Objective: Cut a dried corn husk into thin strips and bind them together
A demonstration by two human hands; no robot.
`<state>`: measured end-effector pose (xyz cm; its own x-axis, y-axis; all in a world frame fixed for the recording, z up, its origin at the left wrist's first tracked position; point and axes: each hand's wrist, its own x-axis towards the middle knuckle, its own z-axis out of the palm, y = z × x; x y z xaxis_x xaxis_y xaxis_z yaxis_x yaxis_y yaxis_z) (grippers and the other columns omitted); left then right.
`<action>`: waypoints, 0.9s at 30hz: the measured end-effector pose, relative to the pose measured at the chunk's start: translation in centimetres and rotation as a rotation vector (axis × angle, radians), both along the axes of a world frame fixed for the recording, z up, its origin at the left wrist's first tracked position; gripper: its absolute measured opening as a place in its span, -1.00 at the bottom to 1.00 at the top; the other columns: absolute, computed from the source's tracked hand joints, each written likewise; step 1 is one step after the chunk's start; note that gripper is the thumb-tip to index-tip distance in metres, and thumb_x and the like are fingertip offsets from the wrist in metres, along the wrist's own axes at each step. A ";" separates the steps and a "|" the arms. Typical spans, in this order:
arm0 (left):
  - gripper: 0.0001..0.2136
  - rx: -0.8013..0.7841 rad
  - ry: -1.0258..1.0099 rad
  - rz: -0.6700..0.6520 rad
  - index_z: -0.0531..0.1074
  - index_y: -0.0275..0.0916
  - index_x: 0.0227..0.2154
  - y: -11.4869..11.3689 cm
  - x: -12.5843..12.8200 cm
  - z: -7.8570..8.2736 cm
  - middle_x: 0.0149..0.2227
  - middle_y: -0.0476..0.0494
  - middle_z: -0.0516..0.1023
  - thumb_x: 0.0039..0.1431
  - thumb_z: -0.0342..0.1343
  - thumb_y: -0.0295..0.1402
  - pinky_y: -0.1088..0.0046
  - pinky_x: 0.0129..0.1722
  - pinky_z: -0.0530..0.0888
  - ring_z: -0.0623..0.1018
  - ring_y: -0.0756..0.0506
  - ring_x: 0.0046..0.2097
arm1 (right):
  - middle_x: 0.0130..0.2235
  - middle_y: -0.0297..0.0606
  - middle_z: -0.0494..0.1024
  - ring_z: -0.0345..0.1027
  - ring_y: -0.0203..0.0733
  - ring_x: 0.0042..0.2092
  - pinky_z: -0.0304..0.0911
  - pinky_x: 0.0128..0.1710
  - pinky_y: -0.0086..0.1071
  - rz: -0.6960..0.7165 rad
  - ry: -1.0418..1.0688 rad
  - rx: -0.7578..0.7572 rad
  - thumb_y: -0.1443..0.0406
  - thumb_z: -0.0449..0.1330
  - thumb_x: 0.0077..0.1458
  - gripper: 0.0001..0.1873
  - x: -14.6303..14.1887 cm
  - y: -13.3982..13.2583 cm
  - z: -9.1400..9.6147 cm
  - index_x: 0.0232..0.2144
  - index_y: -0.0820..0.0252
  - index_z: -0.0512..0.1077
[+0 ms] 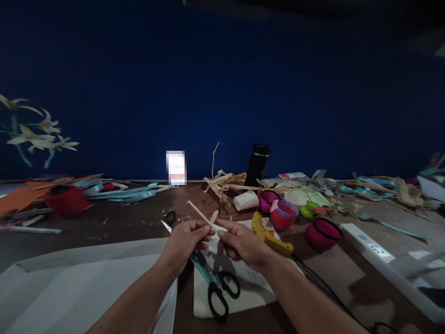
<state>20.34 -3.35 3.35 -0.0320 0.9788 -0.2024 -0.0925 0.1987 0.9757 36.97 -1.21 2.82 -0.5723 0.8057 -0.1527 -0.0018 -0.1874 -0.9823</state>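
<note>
My left hand [186, 239] and my right hand [239, 241] meet above the table, both pinched on a thin pale strip [200, 214] that slants up to the left. A short leaf-like tip of the strip sticks up between the fingers. Under my hands lie black-handled scissors [219, 287] on a white sheet [236, 297]. A yellow glue gun [269, 234] lies just right of my right hand, its black cord trailing towards the near right.
Small coloured ribbon spools [283, 214], a white paper cup [245, 200] on its side, a black bottle [257, 164], dry straw [222, 182] and a white power strip [368, 243] sit to the right. A second pair of scissors [169, 220], blue strips [132, 192] and a red spool [66, 200] lie left.
</note>
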 end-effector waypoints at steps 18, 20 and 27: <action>-0.76 -0.019 -0.012 0.023 0.41 -0.34 -0.57 0.0 -0.1 -0.1 -0.55 -0.07 0.48 -0.21 0.26 -0.25 0.55 -0.51 0.44 0.39 0.08 -0.55 | -0.43 -0.30 0.47 0.26 -0.28 -0.48 0.20 -0.44 -0.40 -0.531 -0.329 0.666 0.38 -0.01 0.05 -0.55 0.4 0.7 0.0 0.01 0.06 0.35; -0.76 -0.034 -0.023 0.037 0.42 -0.34 -0.57 0.1 -0.1 -0.1 -0.56 -0.06 0.47 -0.21 0.26 -0.25 0.56 -0.51 0.44 0.38 0.09 -0.56 | -0.46 -0.32 0.44 0.15 -0.36 -0.60 0.07 -0.62 -0.48 -0.540 -0.165 0.446 0.26 0.00 0.09 -0.51 0.6 1.0 0.4 0.10 0.11 0.21; -0.76 -0.028 -0.062 0.053 0.43 -0.35 -0.52 0.3 -0.4 -0.6 -0.50 -0.07 0.49 -0.19 0.27 -0.27 0.59 -0.49 0.44 0.41 0.09 -0.51 | -0.49 -0.34 0.45 0.10 -0.45 -0.63 -0.09 -0.71 -0.60 -0.087 0.052 0.022 0.17 0.14 0.01 -0.38 -0.8 -0.2 0.1 0.11 0.20 0.14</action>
<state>19.97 -3.01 2.71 -0.0699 0.9700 -0.2330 -0.1635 0.2192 0.9619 36.20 -1.41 2.96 -0.5064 0.8557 -0.1067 -0.0680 -0.1629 -0.9843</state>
